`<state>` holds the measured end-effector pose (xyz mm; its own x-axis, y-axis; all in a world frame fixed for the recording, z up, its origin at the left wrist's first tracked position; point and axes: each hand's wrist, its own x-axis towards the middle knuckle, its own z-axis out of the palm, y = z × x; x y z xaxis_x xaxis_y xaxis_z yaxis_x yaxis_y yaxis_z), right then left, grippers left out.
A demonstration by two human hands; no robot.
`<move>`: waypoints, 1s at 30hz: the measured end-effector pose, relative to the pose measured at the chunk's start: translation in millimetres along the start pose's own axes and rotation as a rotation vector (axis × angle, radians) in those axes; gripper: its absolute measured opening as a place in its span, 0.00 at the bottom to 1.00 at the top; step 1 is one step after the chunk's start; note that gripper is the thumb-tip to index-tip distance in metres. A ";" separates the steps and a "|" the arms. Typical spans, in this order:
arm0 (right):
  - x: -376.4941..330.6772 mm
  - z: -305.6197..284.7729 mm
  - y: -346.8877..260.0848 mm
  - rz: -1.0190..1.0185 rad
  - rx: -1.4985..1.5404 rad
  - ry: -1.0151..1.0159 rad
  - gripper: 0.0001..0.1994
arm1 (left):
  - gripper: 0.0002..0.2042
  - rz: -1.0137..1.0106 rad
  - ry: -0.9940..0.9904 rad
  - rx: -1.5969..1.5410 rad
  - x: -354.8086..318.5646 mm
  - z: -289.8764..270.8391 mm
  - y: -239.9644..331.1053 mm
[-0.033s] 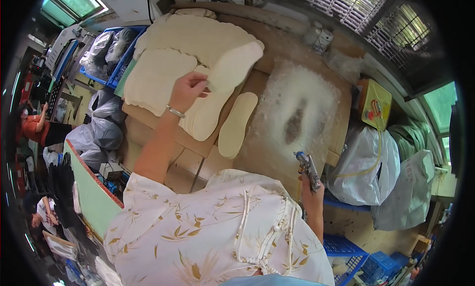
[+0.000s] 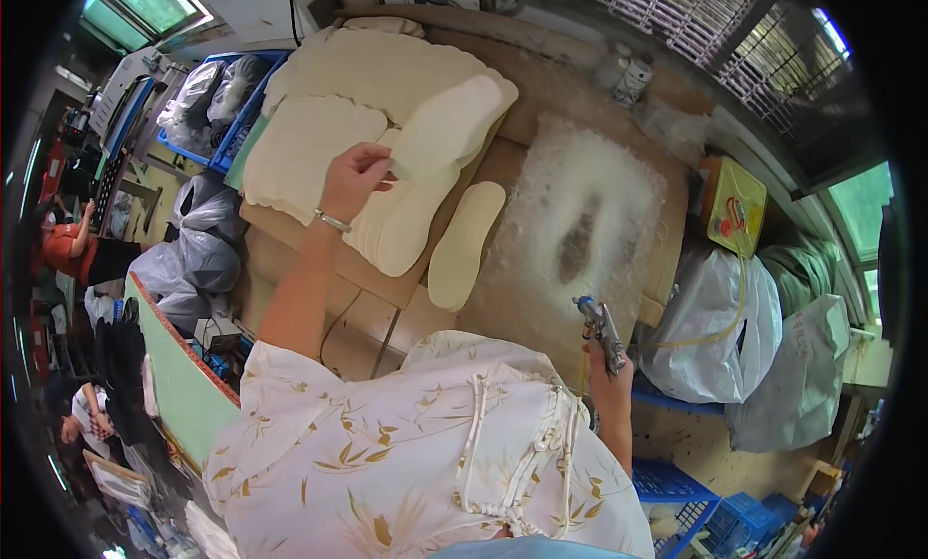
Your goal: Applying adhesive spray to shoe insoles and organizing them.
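Observation:
My left hand [image 2: 356,177] is closed in a pinch on the near end of a pale insole [image 2: 449,119], which slants up and away over overlapping rows of cream insoles [image 2: 314,148]. A single insole [image 2: 466,245] lies apart, just right of those rows. In my right hand [image 2: 612,377] is a metal spray gun [image 2: 605,337] with a blue part at its front, pointing up and left. Beyond the gun lies a board [image 2: 633,172] crusted with whitish residue, with a dark elongated bare patch in its middle.
Right of the board stand a yellow container [image 2: 733,201] with a thin hose and a white plastic sack [image 2: 715,317]. A can [image 2: 632,79] sits at the back. A blue crate [image 2: 232,138] with bagged things is at the left, where other people work farther off.
My left hand has shifted slightly left, and the pinched insole has come left with it. The spray gun and right hand stay almost where they were.

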<state>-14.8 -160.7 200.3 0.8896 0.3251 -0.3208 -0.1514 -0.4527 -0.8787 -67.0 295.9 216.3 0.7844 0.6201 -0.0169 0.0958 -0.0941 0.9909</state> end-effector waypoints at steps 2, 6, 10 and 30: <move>4.5 7.2 -2.6 -0.051 -0.053 0.004 0.09 | 0.07 -0.010 0.101 0.025 -1.9 -38.0 -19.7; 10.2 18.0 -9.5 -0.134 -0.084 -0.022 0.09 | 0.07 -0.027 0.214 0.054 -13.5 -97.3 -70.7; 12.6 25.2 -11.6 -0.129 -0.090 -0.035 0.09 | 0.07 -0.138 0.267 0.033 -28.3 -132.3 -120.3; 11.5 21.1 -7.3 -0.075 -0.113 -0.023 0.09 | 0.17 -0.037 0.259 0.497 -66.7 4.7 -155.3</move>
<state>-12.5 -136.1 195.6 0.8863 0.3797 -0.2652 -0.0347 -0.5166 -0.8555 -131.3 265.5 62.9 0.6048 0.7951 0.0451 0.4468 -0.3856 0.8073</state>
